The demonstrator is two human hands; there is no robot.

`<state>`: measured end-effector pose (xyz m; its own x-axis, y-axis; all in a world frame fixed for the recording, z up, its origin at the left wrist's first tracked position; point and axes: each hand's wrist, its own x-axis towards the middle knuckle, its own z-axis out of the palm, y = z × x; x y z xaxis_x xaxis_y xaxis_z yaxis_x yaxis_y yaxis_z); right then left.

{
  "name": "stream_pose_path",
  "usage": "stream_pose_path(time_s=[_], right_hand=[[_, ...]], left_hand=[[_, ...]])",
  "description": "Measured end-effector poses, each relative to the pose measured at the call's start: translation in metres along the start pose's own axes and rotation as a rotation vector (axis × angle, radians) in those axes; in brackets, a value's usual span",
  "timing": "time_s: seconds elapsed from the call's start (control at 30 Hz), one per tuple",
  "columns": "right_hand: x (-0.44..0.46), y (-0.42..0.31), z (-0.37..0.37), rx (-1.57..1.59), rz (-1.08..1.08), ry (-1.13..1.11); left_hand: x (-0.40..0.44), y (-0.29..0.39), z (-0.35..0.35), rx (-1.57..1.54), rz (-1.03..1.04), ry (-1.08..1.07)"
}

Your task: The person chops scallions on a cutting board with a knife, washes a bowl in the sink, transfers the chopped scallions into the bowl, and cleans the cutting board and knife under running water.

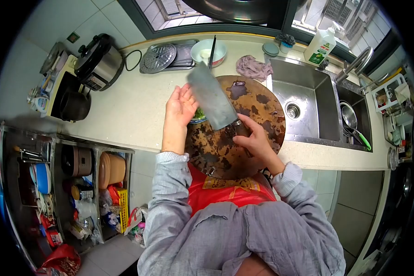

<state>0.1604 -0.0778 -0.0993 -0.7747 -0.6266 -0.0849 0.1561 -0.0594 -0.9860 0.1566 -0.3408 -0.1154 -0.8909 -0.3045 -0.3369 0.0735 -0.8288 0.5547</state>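
Note:
My right hand (256,140) grips the handle of a broad cleaver (211,99). Its grey blade is raised above a round wooden chopping board (262,115) with dark wet patches. To the left of the blade, my left hand (180,106) is open, palm up, the fingers close to the blade's edge; whether they touch it I cannot tell. Between that hand and the cleaver, chopped greens (198,113) show in a dish, mostly hidden by both.
Behind the board are a white bowl (220,49) with dark chopsticks, a purple cloth (254,68) and a metal tray (184,48). A steel sink (303,92) lies to the right. A pressure cooker (98,64) stands back left, and open shelves (96,193) lower left.

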Motion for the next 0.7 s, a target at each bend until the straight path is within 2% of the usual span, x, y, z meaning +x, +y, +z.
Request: stream_pose_path(time_s=[0.07, 0.2, 0.23, 0.3, 0.37, 0.47, 0.7], right_hand=[[-0.001, 0.01, -0.008, -0.039, -0.052, 0.061], [-0.015, 0.013, 0.002, -0.066, -0.122, 0.105], [-0.018, 0.019, 0.004, -0.08, -0.111, 0.06], [-0.018, 0.034, 0.01, -0.086, -0.232, 0.023], [-0.021, 0.038, 0.008, -0.07, -0.165, 0.022], [-0.02, 0.043, 0.0, -0.121, -0.123, 0.076], [-0.023, 0.027, 0.0, -0.026, -0.152, 0.037]], left_hand=[[-0.011, 0.006, 0.016, -0.02, 0.072, 0.079], [-0.002, 0.008, 0.009, -0.226, 0.089, 0.145], [0.007, 0.007, 0.001, -0.307, 0.087, 0.159], [0.01, 0.006, -0.003, -0.461, 0.04, 0.156], [-0.002, 0.007, 0.002, -0.608, -0.045, 0.126], [0.002, 0.008, -0.001, -0.836, -0.005, 0.213], [-0.003, 0.004, -0.005, -0.755, 0.011, 0.183]])
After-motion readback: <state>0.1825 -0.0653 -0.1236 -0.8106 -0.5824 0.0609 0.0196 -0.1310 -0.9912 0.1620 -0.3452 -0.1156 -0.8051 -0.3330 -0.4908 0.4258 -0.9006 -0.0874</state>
